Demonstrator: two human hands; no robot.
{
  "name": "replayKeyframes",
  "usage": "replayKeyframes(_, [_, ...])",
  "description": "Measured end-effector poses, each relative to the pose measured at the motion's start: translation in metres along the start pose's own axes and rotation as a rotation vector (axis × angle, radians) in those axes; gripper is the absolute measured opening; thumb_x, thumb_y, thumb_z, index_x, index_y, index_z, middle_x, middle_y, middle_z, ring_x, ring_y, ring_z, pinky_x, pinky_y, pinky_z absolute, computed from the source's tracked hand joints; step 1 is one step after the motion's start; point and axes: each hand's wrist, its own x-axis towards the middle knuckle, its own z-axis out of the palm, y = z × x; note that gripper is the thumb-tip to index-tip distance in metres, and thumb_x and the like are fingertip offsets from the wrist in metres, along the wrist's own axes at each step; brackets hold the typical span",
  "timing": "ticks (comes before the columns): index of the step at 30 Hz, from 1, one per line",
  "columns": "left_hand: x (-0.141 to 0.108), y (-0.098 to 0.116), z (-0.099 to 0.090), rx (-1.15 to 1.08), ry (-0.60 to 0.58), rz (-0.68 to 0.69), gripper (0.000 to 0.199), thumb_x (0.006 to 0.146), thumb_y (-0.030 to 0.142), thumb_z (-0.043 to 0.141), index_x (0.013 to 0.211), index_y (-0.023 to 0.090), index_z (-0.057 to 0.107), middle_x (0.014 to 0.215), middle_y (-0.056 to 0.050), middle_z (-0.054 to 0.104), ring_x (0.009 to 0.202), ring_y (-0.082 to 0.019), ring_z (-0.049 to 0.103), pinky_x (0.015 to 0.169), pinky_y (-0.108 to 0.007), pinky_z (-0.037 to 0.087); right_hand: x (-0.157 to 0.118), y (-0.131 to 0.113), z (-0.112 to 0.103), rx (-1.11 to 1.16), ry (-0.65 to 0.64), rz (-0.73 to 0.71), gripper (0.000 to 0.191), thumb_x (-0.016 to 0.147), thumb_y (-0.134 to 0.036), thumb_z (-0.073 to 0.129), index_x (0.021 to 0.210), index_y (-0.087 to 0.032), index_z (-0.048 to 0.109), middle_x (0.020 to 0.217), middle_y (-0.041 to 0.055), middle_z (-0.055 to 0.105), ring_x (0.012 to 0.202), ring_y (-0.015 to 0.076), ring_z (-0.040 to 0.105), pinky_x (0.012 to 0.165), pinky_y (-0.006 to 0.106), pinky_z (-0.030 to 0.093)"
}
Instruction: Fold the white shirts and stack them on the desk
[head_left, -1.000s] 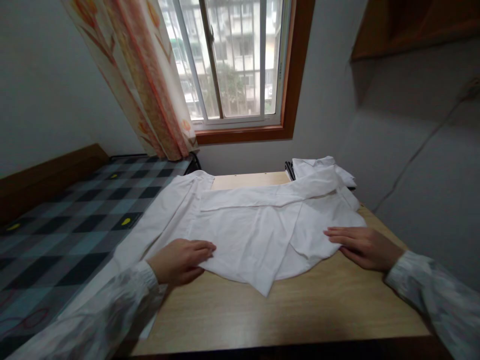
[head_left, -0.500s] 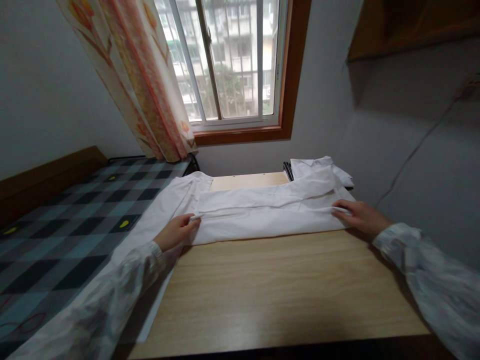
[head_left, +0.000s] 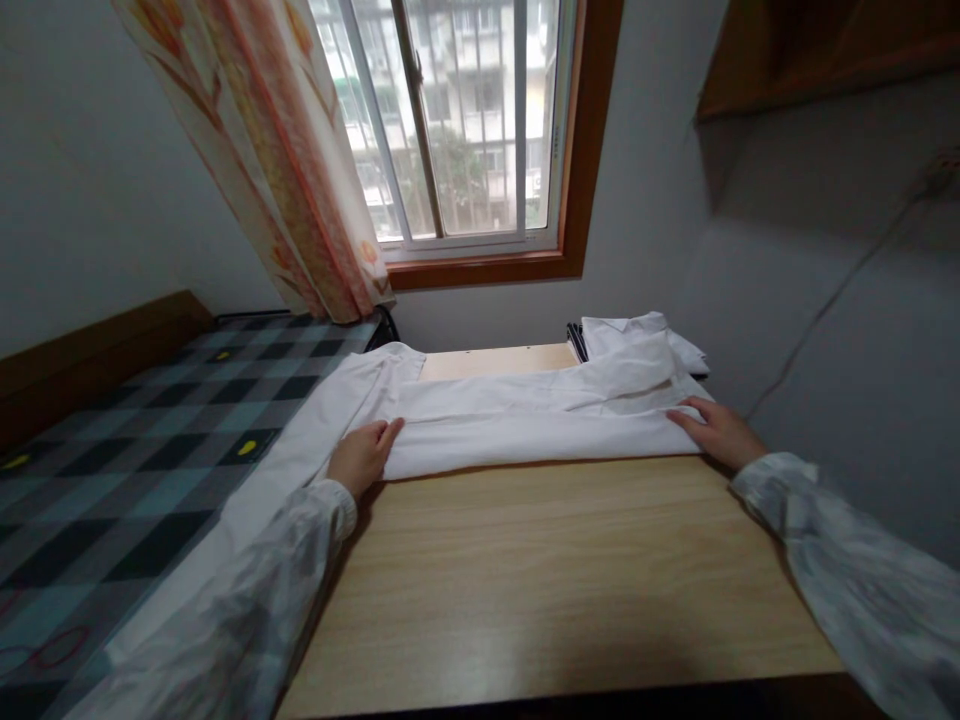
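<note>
A white shirt (head_left: 517,435) lies across the wooden table in a long folded band, with one sleeve stretching off the table's left side toward me. My left hand (head_left: 360,458) is closed on the left end of the band's near fold, thumb on top and the other fingers mostly hidden. At the opposite end, my right hand (head_left: 718,434) pinches the same fold between thumb and fingers. The near strip of cloth looks smooth and straight between both hands, while the far part is looser and wrinkled.
The light wooden table (head_left: 555,580) has bare wood nearest me. Folded white and black-striped clothes (head_left: 637,328) sit at its back right corner. A bed with a checked cover (head_left: 135,480) adjoins on the left. Behind are a curtain (head_left: 300,170) and a window (head_left: 472,130).
The near strip of the shirt has been turned over away from me, and its front edge is now straighter. My left hand has rolled over, its thumb now pointing up and forward.
</note>
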Motion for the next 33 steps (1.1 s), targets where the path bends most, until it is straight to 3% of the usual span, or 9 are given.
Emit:
replayKeyframes(5, [-0.011, 0.006, -0.001, 0.264, -0.036, 0.012, 0.061, 0.111, 0.063, 0.028, 0.091, 0.022, 0.069, 0.093, -0.014, 0.079, 0.085, -0.029, 0.073, 0.067, -0.033, 0.037, -0.004, 0.006, 0.004, -0.093, -0.011, 0.019, 0.051, 0.094, -0.066, 0.059, 0.107, -0.022, 0.081, 0.103, 0.0116, 0.083, 0.094, 0.0330, 0.077, 0.086, 0.042, 0.058])
replayKeyframes(9, [-0.009, 0.003, -0.001, 0.226, -0.060, 0.035, 0.063, 0.105, 0.075, 0.039, 0.087, 0.023, 0.069, 0.093, -0.013, 0.079, 0.086, -0.030, 0.074, 0.064, -0.034, 0.035, -0.007, 0.005, 0.008, -0.174, -0.001, 0.000, 0.047, 0.094, -0.063, 0.057, 0.105, -0.024, 0.080, 0.098, 0.0113, 0.083, 0.091, 0.0326, 0.077, 0.082, 0.040, 0.056])
replayKeyframes(14, [-0.010, 0.008, -0.002, 0.156, -0.017, -0.034, 0.058, 0.108, 0.064, 0.036, 0.086, 0.024, 0.071, 0.095, -0.012, 0.081, 0.088, -0.029, 0.074, 0.064, -0.033, 0.035, -0.010, 0.001, 0.009, -0.245, 0.025, -0.014, 0.039, 0.093, -0.056, 0.054, 0.097, -0.025, 0.078, 0.092, 0.0119, 0.082, 0.085, 0.0324, 0.076, 0.076, 0.039, 0.053])
replayKeyframes(19, [-0.015, 0.017, -0.003, 0.156, 0.070, -0.084, 0.057, 0.112, 0.060, 0.032, 0.095, 0.025, 0.073, 0.097, -0.011, 0.081, 0.087, -0.027, 0.073, 0.065, -0.031, 0.035, -0.014, -0.003, 0.004, -0.264, 0.009, -0.045, 0.026, 0.091, -0.048, 0.053, 0.083, -0.028, 0.069, 0.078, 0.0067, 0.076, 0.075, 0.0283, 0.071, 0.071, 0.036, 0.048])
replayKeyframes(24, [-0.011, 0.022, -0.002, 0.171, 0.135, -0.098, 0.059, 0.113, 0.060, 0.029, 0.100, 0.025, 0.074, 0.098, -0.011, 0.081, 0.089, -0.028, 0.074, 0.066, -0.031, 0.035, -0.021, -0.007, 0.004, -0.248, 0.057, -0.054, 0.025, 0.092, -0.048, 0.053, 0.086, -0.029, 0.068, 0.073, 0.0053, 0.073, 0.071, 0.0275, 0.068, 0.069, 0.036, 0.048])
replayKeyframes(30, [-0.003, 0.022, 0.005, 0.253, 0.050, -0.079, 0.056, 0.112, 0.059, 0.034, 0.105, 0.021, 0.074, 0.099, -0.015, 0.081, 0.088, -0.031, 0.076, 0.070, -0.033, 0.043, -0.026, -0.008, 0.009, -0.306, 0.089, -0.039, 0.033, 0.097, -0.052, 0.050, 0.099, -0.026, 0.070, 0.086, 0.0116, 0.076, 0.083, 0.0342, 0.072, 0.078, 0.043, 0.054])
replayKeyframes(33, [-0.005, 0.026, 0.000, 0.220, 0.147, 0.001, 0.052, 0.111, 0.057, 0.038, 0.116, 0.018, 0.072, 0.109, -0.017, 0.080, 0.097, -0.033, 0.076, 0.081, -0.040, 0.051, -0.031, -0.012, 0.007, -0.280, 0.164, -0.110, 0.037, 0.099, -0.052, 0.051, 0.114, -0.023, 0.069, 0.103, 0.0154, 0.077, 0.097, 0.0368, 0.073, 0.090, 0.049, 0.058])
